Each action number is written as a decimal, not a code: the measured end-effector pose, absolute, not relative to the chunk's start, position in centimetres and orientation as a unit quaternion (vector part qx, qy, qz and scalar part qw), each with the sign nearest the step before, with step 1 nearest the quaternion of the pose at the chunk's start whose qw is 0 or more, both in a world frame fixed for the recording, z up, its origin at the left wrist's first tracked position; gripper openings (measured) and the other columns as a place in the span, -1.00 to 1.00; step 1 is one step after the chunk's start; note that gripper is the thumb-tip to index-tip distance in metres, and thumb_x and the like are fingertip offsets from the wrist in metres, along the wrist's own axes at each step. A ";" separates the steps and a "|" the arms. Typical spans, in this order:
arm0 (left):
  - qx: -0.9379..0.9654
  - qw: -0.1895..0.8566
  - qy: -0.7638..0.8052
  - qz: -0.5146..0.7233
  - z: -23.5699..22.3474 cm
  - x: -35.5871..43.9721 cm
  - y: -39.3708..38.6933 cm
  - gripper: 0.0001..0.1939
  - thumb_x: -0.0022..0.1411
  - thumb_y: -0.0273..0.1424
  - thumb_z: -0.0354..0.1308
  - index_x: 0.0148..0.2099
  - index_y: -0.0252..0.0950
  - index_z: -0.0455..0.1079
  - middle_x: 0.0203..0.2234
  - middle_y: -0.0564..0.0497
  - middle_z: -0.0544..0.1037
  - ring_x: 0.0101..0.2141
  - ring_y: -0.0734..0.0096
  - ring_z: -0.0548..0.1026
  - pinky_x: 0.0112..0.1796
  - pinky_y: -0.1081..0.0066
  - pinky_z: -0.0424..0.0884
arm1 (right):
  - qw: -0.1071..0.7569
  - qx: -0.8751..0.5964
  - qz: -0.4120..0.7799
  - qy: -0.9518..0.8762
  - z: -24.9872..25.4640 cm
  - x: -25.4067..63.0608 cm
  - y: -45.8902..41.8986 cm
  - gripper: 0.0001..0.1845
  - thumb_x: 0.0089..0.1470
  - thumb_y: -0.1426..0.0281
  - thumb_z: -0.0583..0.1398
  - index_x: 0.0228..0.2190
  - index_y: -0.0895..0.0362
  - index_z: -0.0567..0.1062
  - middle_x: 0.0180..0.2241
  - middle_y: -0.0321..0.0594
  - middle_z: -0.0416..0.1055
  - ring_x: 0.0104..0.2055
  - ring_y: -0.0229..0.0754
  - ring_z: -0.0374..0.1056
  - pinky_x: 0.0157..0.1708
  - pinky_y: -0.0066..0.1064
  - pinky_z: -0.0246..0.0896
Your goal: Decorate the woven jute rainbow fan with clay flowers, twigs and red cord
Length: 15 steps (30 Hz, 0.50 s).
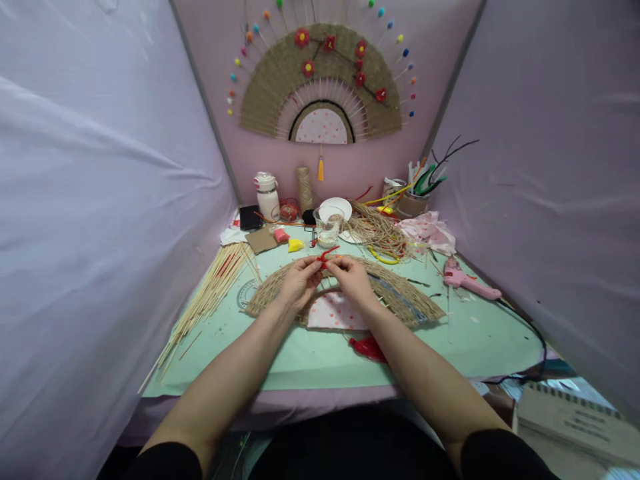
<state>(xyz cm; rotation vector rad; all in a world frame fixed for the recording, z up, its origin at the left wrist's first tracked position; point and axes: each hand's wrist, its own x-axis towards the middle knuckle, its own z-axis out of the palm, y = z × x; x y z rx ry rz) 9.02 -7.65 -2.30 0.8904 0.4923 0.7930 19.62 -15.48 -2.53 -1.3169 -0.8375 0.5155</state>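
Observation:
My left hand (299,280) and my right hand (353,277) meet above a half-round woven jute fan (415,303) that lies on the green mat (300,353). Both hands pinch a thin red pipe cleaner (327,254), whose bent ends stick up between the fingertips. Under my wrists lies the fan's white dotted centre piece (334,313). A small red lump (367,348) rests on the mat beside my right forearm.
A bundle of bamboo sticks (210,300) lies at the left. A pink glue gun (467,280) with its cable lies at the right. Behind stand a clear cup (327,230), a white bottle (267,195), a twine spool (304,188), loose jute (375,230) and a pot of pipe cleaners (413,200). A finished fan (320,83) hangs on the back wall.

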 end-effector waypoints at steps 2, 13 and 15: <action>0.409 0.811 0.227 0.353 -2.4 9.0 -7.4 -0.78 -0.06 -0.50 0.41 -0.35 -0.33 0.43 -0.48 0.06 0.53 -0.45 0.57 0.48 -0.31 0.51 0.43 | 0.687 -0.590 0.190 -0.381 -2.6 19.6 -15.4 -0.80 -0.14 0.22 0.33 -0.54 0.10 0.55 -0.47 -0.26 0.44 -0.36 -0.18 0.31 -0.27 -0.30 0.27; 0.358 0.847 0.212 0.331 -2.1 8.8 -7.4 -0.82 0.06 -0.62 0.32 -0.35 -0.32 0.40 -0.46 0.09 0.53 -0.44 0.62 0.48 -0.29 0.57 0.41 | 0.656 -0.590 0.156 -0.444 -2.5 19.3 -15.6 -0.84 -0.03 0.28 0.24 -0.51 0.11 0.53 -0.46 -0.26 0.44 -0.38 -0.18 0.33 -0.29 -0.29 0.27; 0.352 0.853 0.212 0.322 -2.1 8.7 -7.3 -0.83 0.07 -0.62 0.31 -0.34 -0.32 0.41 -0.47 0.08 0.53 -0.45 0.62 0.48 -0.33 0.58 0.41 | 0.654 -0.594 0.130 -0.450 -2.2 19.1 -15.8 -0.87 -0.03 0.31 0.25 -0.52 0.10 0.53 -0.42 -0.24 0.42 -0.34 -0.17 0.31 -0.24 -0.28 0.24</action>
